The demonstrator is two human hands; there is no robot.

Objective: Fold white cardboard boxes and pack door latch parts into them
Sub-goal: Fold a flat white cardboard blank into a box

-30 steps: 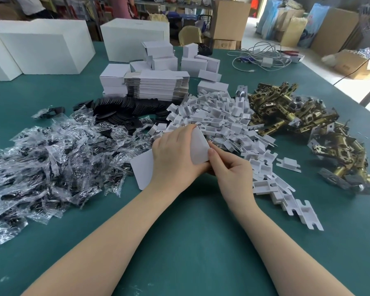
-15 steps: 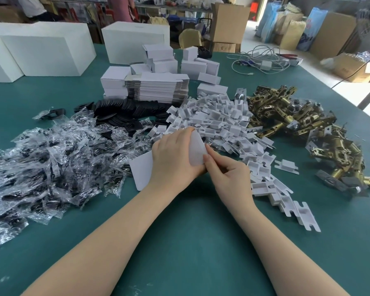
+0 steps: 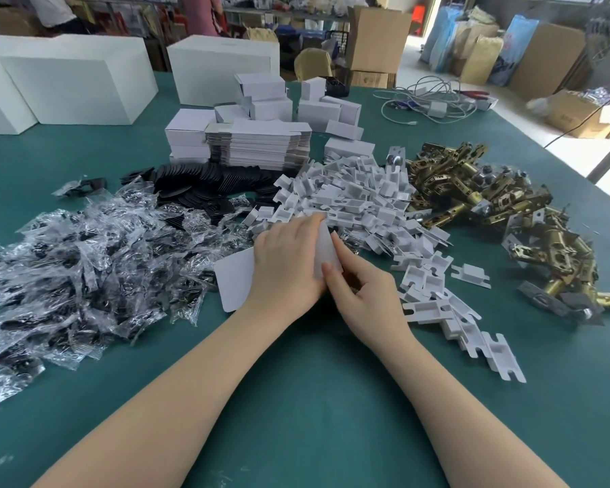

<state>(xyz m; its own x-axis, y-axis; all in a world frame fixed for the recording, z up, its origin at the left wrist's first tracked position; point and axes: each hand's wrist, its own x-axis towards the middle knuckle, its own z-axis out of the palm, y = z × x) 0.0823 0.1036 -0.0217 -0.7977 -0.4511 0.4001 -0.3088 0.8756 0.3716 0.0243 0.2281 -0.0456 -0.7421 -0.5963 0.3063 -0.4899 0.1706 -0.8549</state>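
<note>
We see a small white cardboard box (image 3: pixel 235 283), partly folded, held just above the green table (image 3: pixel 314 399) between both hands. Our left hand (image 3: pixel 289 262) lies over the top of it, fingers curved down round its far side, so that only a rounded flap shows out to the left of the hand and a pale end panel shows to the right. Our right hand (image 3: pixel 363 294) meets it from the right: the forefinger lies stretched along that end panel and the thumb presses its lower edge, pinching the panel, while the other fingers curl under.

Just beyond the hands we see a heap of white plastic bracket pieces (image 3: pixel 349 202), trailing down to the right of the right wrist. Further right lies a pile of brass-coloured metal latch bodies (image 3: pixel 472 191). To the left spreads a mass of clear plastic bags holding dark parts (image 3: pixel 85 262), and behind it a stack of flat white box blanks (image 3: pixel 257 146).
</note>
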